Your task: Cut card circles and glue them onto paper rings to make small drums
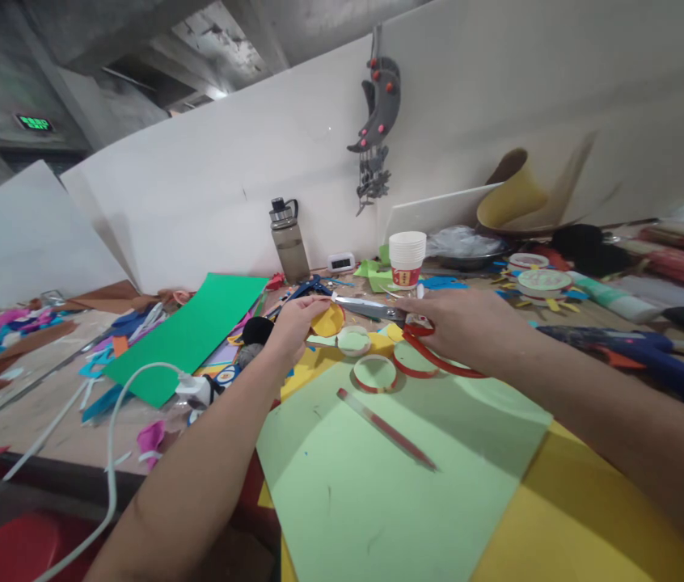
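My left hand [294,323] pinches the edge of a small yellow disc [327,321] with a reddish rim. In my right hand [460,323] is a pair of scissors [372,309] with red handles, its blades pointing left. The blade tips reach the upper edge of the disc; whether they touch it I cannot tell. Just below lie a pale round piece [353,341] and a red-rimmed ring [374,374]. Another red-rimmed round piece [415,359] sits under the scissors. A reddish pen [387,428] rests on the light green sheet [342,501].
Yellow sheets [584,517] lie beneath the green one. A bright green sheet [190,339], a white cable [112,436] and coloured scraps are on the left. Behind stand a bottle [289,242] and stacked paper cups [407,259]. A blue glue gun [669,364] lies at right.
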`<state>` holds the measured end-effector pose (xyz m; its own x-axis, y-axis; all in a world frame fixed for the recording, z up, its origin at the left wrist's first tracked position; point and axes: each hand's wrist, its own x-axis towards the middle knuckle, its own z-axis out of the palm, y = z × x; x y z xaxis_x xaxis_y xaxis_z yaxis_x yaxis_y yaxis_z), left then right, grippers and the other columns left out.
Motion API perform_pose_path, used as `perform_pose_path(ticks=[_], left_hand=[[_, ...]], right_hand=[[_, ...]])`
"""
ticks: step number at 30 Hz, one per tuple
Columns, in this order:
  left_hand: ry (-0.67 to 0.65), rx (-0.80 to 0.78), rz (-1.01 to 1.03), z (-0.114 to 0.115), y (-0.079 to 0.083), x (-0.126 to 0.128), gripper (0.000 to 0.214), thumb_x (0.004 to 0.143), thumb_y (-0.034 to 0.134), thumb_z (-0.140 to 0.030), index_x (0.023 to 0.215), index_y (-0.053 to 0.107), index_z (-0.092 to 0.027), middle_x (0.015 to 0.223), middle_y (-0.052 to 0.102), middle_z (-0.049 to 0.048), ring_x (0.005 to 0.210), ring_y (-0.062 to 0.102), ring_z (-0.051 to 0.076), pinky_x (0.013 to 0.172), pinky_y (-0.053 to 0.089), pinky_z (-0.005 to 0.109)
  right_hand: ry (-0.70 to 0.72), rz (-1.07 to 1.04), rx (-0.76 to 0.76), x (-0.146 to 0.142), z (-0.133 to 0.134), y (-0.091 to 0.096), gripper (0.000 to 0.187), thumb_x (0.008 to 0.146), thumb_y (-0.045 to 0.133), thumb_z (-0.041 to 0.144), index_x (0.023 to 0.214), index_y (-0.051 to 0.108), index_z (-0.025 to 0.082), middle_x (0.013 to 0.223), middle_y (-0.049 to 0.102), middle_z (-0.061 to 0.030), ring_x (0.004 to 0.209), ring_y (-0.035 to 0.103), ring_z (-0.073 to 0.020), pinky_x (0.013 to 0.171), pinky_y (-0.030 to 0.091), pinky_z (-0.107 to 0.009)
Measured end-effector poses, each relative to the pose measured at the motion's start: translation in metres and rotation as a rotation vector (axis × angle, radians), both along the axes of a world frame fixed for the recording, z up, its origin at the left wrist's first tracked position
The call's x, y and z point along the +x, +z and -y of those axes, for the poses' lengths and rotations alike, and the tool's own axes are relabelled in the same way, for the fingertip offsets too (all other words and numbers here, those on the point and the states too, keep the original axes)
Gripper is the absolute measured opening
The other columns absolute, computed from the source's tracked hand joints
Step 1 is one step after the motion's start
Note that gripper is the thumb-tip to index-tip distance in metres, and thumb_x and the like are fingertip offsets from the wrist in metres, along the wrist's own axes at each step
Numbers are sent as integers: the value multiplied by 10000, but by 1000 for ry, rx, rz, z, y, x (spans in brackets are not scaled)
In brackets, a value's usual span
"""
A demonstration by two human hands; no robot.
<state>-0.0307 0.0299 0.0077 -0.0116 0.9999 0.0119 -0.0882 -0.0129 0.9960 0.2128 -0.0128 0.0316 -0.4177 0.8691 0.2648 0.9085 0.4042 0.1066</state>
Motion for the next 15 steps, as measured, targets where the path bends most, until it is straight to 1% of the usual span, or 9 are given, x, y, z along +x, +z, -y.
perform_pose_path(ticks=[5,9,12,15], left_hand=[[-14,-18,2,-1,-1,-1,158,644,744,-228,761,718,-125,695,708,54,592,643,141,546,486,236],[-13,-26,1,0,0,0,150,638,749,-223,745,714,-125,674,699,43,570,631,129,530,482,224],[-22,-21,0,0,0,0,137,638,745,-218,734,715,-124,658,694,38,558,625,123,526,479,219],[-34,-14,-3,-1,0,-1,135,639,745,-218,729,717,-122,671,702,44,562,628,124,522,474,216]], right_hand=[[9,17,-4,-2,0,2,521,878,474,227,1378,535,357,1040,743,-110,835,696,-303,546,351,-312],[-10,44,-24,-3,0,4,561,871,482,219,1411,490,371,1027,745,-109,821,698,-277,540,336,-289],[2,54,-19,-2,1,4,557,869,476,195,1403,506,352,1019,746,-114,818,695,-273,552,349,-289],[15,43,-3,-1,2,4,593,844,461,139,1394,521,352,1019,749,-106,818,693,-281,550,340,-301]])
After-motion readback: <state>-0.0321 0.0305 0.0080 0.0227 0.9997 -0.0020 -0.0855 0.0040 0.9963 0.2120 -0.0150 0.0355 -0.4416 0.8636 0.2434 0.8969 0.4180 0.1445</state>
